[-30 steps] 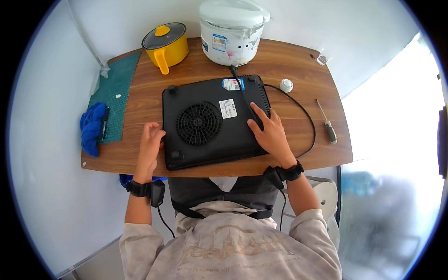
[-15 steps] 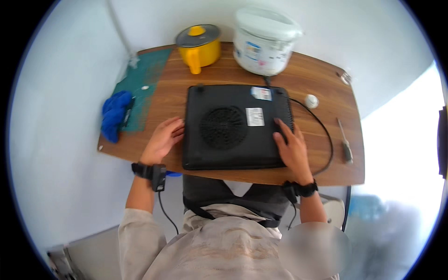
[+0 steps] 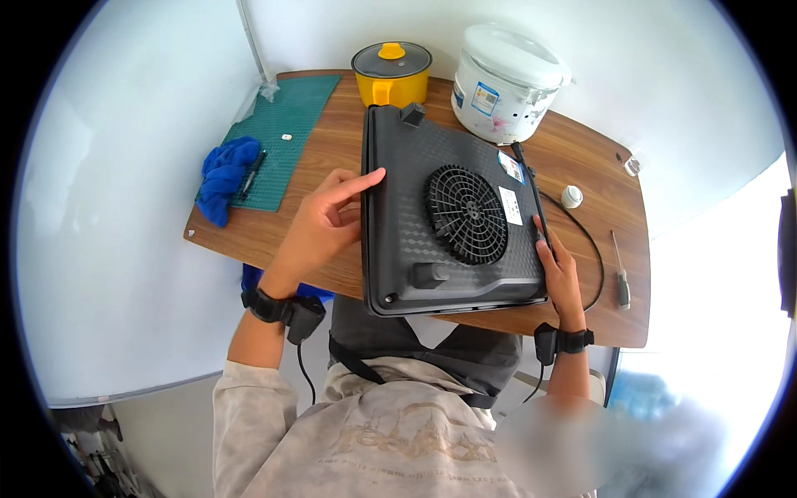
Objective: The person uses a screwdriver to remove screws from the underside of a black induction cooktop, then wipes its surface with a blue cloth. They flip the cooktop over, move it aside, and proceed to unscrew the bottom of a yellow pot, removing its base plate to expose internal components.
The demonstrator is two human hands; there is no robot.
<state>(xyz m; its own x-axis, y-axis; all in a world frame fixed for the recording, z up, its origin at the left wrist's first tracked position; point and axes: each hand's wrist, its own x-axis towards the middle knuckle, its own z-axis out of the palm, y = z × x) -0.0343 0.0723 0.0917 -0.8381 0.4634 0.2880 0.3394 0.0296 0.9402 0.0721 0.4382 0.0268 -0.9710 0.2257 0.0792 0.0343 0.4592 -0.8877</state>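
A black induction cooktop [image 3: 415,224] shows its underside, with a round fan grille, stubby feet and two stickers. It is tilted, its left side raised off the wooden table and its right side lower. My left hand [image 3: 325,220] grips the raised left edge, index finger on top and the other fingers curled under. At the right edge, my right hand [image 3: 561,274] is closed around the side, fingers on the underside. The black power cord [image 3: 591,241] runs from the cooktop's far right corner and curves down the right side.
Behind stand a yellow pot [image 3: 398,89] with a lid and a white rice cooker [image 3: 504,104]. A white round cap [image 3: 571,197] and a screwdriver [image 3: 623,286] lie to the right. A green mat [image 3: 307,108], blue cloth [image 3: 222,178] and black pen [image 3: 253,174] are at left.
The cooktop lay flat, underside up; now its left side is lifted and it leans toward the right. My left hand has moved from beside it to gripping its edge.
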